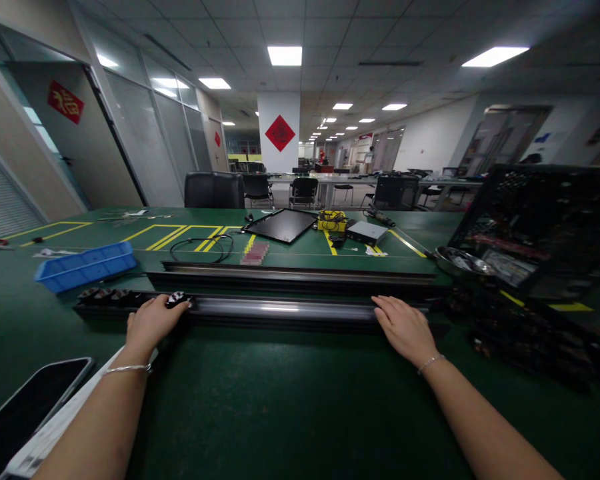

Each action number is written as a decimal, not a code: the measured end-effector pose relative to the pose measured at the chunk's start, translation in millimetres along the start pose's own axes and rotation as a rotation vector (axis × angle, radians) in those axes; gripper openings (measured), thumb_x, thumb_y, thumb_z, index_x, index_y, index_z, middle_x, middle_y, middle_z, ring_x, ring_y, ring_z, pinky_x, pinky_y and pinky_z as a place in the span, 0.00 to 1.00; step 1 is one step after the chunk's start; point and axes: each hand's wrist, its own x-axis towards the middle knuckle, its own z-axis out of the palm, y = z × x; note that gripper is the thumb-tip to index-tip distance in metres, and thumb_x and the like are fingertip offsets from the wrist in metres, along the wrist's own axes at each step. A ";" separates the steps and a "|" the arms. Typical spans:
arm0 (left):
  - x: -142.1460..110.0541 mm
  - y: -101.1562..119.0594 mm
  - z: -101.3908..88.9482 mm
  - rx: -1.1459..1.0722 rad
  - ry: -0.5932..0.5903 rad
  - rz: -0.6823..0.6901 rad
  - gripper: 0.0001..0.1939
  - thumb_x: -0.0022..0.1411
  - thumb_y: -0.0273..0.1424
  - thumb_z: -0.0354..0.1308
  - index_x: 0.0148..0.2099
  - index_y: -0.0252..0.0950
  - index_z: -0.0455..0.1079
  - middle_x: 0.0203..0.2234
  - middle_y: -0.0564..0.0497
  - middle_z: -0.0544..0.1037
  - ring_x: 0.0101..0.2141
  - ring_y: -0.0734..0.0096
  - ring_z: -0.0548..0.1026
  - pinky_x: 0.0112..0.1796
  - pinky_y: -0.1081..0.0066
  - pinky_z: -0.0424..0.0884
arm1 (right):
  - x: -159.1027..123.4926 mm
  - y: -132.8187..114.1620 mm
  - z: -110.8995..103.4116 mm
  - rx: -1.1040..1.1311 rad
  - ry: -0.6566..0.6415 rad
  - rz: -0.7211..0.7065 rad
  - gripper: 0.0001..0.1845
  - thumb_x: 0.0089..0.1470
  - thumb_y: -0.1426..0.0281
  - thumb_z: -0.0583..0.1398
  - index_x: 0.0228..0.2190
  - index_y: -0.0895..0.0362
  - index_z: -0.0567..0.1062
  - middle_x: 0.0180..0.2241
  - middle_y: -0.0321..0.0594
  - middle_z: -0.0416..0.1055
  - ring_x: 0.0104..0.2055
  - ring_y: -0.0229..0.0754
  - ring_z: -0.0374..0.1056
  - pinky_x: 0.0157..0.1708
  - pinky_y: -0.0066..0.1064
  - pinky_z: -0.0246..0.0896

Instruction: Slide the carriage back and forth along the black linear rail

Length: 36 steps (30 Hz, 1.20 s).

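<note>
A long black metal rail (280, 309) with a shiny channel lies crosswise on the green table in front of me. At its left part, my left hand (153, 323) is closed around a small black part (179, 300) sitting in the channel; the fingertips are partly hidden. Several similar black parts (105, 295) stand in the channel further left. My right hand (405, 328) grips the rail near its right end, thumb on the near side and fingers over the top. Just behind lies a second black rail (300, 277), parallel and untouched.
A blue bin (87, 267) sits at the left, a phone (35, 400) at the near left. To the right are a metal bowl (463, 261), a pile of dark parts (535, 353) and a large black panel (545, 227). A flat black screen (283, 225) lies further back.
</note>
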 end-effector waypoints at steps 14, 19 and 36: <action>0.9 -0.6 2.5 -0.045 0.038 0.042 0.30 0.52 0.52 0.45 0.44 0.32 0.69 0.38 0.35 0.75 0.43 0.46 0.72 0.39 0.59 0.67 | -1.1 -1.9 -1.9 0.010 -0.029 0.023 0.27 0.60 0.59 0.41 0.53 0.51 0.66 0.55 0.37 0.64 0.58 0.45 0.55 0.53 0.44 0.51; 0.4 -0.8 1.5 -0.040 0.022 0.037 0.31 0.52 0.53 0.44 0.43 0.33 0.69 0.38 0.35 0.75 0.43 0.47 0.71 0.40 0.60 0.67 | -1.2 -2.2 -2.5 0.007 -0.019 0.023 0.26 0.60 0.59 0.41 0.53 0.51 0.67 0.55 0.37 0.64 0.58 0.45 0.55 0.53 0.43 0.51; 0.2 -0.6 1.7 -0.056 0.036 0.037 0.30 0.52 0.53 0.44 0.44 0.33 0.69 0.39 0.35 0.75 0.45 0.46 0.71 0.42 0.59 0.67 | -0.9 -1.9 -2.3 0.007 -0.031 0.028 0.26 0.59 0.59 0.41 0.53 0.50 0.66 0.55 0.37 0.64 0.58 0.44 0.55 0.53 0.43 0.51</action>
